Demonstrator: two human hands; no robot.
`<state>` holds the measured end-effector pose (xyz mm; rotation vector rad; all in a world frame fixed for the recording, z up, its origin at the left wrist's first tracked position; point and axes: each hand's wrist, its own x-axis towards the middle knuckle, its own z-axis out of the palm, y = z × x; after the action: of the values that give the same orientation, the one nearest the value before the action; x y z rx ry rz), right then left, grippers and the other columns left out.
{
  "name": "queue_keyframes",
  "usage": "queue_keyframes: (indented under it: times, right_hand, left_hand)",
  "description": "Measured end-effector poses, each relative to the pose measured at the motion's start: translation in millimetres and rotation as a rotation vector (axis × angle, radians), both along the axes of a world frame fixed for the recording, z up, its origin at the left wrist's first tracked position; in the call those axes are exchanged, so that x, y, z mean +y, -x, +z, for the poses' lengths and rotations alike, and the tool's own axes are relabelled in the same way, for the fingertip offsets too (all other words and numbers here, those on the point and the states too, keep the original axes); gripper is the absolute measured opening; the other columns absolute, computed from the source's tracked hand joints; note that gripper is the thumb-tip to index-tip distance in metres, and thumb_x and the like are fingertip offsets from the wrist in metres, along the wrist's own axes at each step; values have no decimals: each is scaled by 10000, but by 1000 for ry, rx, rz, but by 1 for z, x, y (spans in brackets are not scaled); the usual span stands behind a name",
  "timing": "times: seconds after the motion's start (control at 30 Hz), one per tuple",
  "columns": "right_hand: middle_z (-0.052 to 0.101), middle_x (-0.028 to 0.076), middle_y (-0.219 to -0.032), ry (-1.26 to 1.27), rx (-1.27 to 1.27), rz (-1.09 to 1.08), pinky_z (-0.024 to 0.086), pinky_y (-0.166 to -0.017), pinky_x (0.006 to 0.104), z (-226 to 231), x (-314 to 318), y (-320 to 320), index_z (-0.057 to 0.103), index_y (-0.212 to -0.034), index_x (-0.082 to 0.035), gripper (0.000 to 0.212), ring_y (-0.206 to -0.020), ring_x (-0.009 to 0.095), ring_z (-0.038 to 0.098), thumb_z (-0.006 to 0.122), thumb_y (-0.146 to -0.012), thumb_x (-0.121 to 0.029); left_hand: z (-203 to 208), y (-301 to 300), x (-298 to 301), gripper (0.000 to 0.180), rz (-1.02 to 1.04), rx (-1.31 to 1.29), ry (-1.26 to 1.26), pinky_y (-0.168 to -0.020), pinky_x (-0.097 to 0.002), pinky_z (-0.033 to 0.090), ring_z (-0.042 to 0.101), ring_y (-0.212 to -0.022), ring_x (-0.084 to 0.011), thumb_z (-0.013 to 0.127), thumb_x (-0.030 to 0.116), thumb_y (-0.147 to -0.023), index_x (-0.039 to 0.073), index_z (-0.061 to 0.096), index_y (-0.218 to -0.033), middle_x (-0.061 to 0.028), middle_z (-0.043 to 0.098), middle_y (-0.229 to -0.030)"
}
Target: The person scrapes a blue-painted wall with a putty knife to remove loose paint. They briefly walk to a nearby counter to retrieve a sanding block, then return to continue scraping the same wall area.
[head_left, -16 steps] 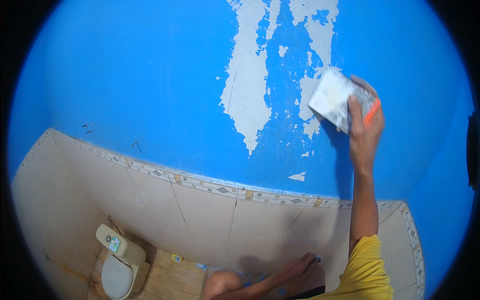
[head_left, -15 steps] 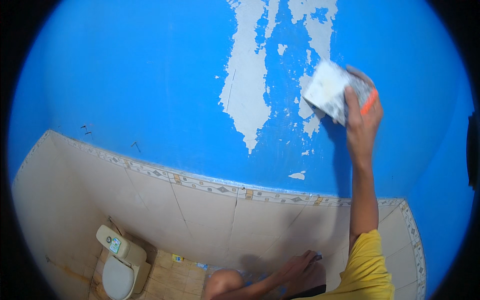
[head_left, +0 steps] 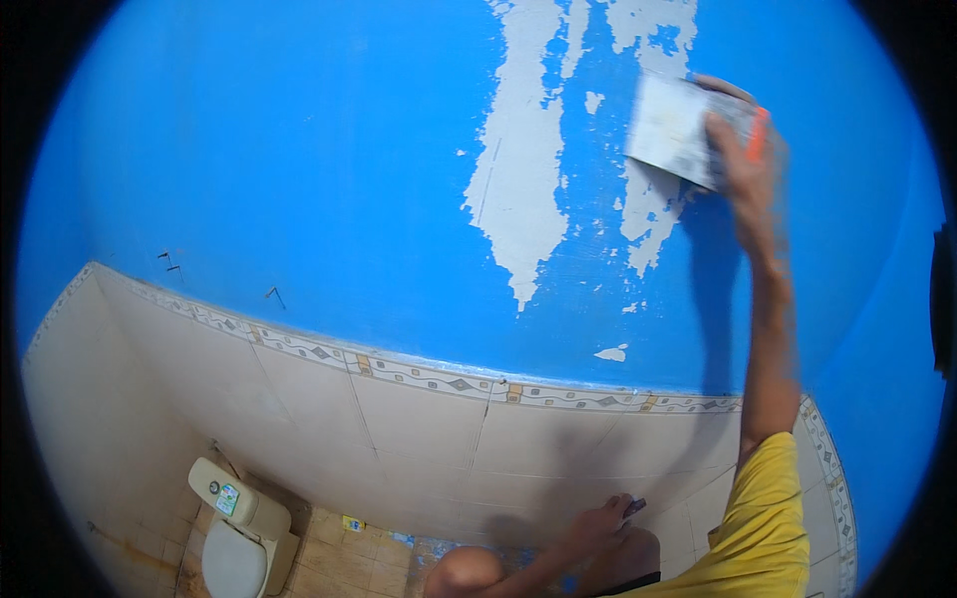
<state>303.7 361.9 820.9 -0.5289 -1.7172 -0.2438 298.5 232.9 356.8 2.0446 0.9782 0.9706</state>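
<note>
A wide scraper with a whitish, smeared metal blade and an orange back edge is in my right hand, thumb on its near face and fingers behind it. Its blade lies at or close to the blue wall, over a peeled pale patch; whether it touches is hard to tell. Low down, beside my bent knee, my left hand is closed round a small dark object whose kind I cannot make out. A larger bare patch runs down the wall left of the scraper.
Beige tiles with a patterned border cover the lower wall. A toilet stands at the lower left. Blue flakes litter the tiled floor near my knees. Small metal hooks stick out of the wall at left.
My right hand has moved up and slightly right with the scraper, uncovering more of the pale patch below it. The view has shifted a little; my left hand stays by the knee.
</note>
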Motion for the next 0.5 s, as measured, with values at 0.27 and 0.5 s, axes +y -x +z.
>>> queue_keyframes:
  times: [0.27, 0.5]
  right_hand:
    - [661, 108, -969, -291, -237, -129, 496, -636, 274, 47, 10, 1, 567, -1205, -12, 414, -773, 140, 625, 606, -895, -285]
    - [670, 128, -1005, -375, -95, -397, 534, -688, 294, 84, 16, -31, 602, -1163, -52, 350, -829, 221, 668, 620, -902, -284]
  left_hand:
    - [18, 4, -4, 407, -24, 55, 39, -698, -467, 510, 615, -865, -389, 577, 261, -869, 61, 419, -1186, -199, 565, -1066]
    - [15, 5, -10, 414, -38, -1, 39, -703, -472, 511, 613, -875, -391, 583, 256, -865, 58, 412, -1187, -199, 568, -1054]
